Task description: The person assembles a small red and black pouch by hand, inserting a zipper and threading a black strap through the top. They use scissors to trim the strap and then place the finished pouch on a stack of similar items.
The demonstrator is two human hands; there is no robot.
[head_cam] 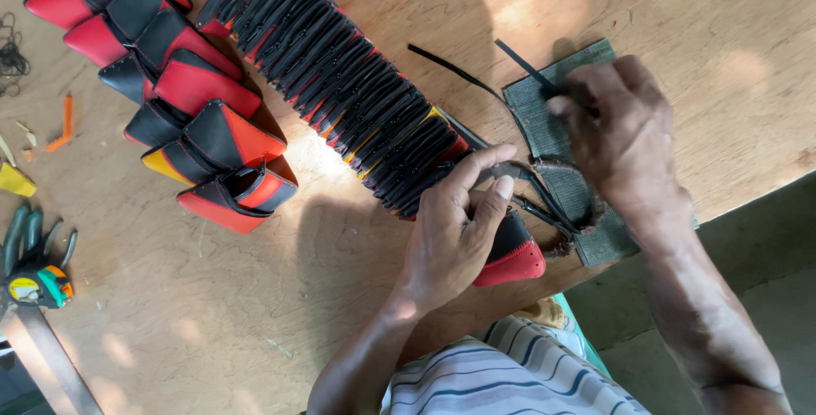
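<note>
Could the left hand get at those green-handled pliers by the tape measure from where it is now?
Probably not without moving: the left hand is pressing down a red and black piece, and the pliers lie far across the table, though nothing lies between them.

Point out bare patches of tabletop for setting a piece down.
Free: wood between the tape measure and left hand, and the far right corner beyond the grey mat. Crowded: the red-black pieces, black row and right hand.
</note>
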